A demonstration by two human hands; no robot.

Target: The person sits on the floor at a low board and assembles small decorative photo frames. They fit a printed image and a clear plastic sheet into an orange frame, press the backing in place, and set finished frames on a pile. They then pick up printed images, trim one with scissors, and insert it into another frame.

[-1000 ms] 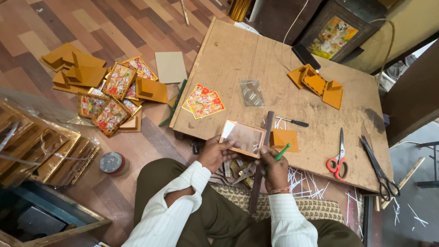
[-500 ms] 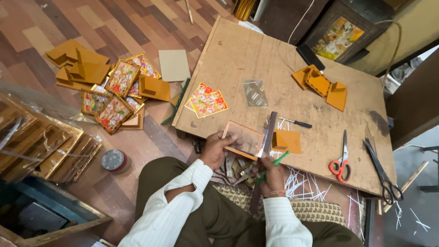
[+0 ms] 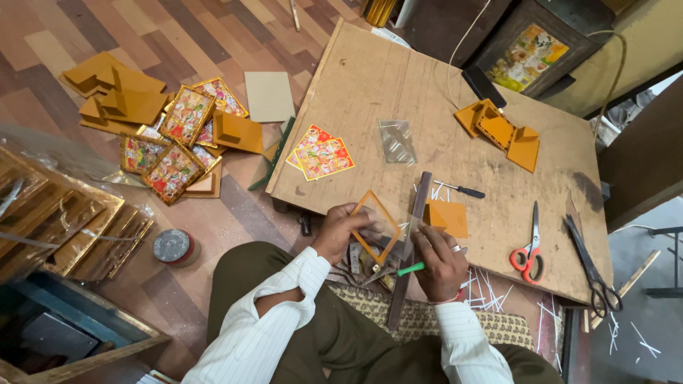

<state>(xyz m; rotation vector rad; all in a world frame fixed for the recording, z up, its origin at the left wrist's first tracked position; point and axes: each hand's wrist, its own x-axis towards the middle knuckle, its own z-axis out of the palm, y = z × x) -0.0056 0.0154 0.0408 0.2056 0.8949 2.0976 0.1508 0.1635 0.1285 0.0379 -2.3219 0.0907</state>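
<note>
Left hand: my left hand (image 3: 341,231) grips the small golden frame (image 3: 376,226) at its left edge, fingers closed on it, holding it tilted like a diamond over the near edge of the wooden board (image 3: 370,85).
Right hand: my right hand (image 3: 441,262) is curled around a green-handled tool (image 3: 410,269), its fingers pressing on a clear glass sheet (image 3: 407,222) just right of the frame.
Frame: off the surface, between my two hands, just above my lap — the glass appears to overlap its right side.
Ruler: a long dark strip (image 3: 411,235) lies from the board down past my right hand, touching the glass area.
Board, near side: an orange backing piece (image 3: 448,217) just beside the strip; a small screwdriver (image 3: 462,190) above it; red-handled scissors (image 3: 528,250) and black shears (image 3: 592,267) well to the right.
Board, middle: printed picture cards (image 3: 321,152) to the left, a clear plastic packet (image 3: 397,140) near them.
Board, far side: orange stand pieces (image 3: 501,131) in a loose cluster.
Floor, left: finished gold-edged pictures (image 3: 174,142) mixed with orange backs — a round tape roll (image 3: 172,247) near my knee.
</note>
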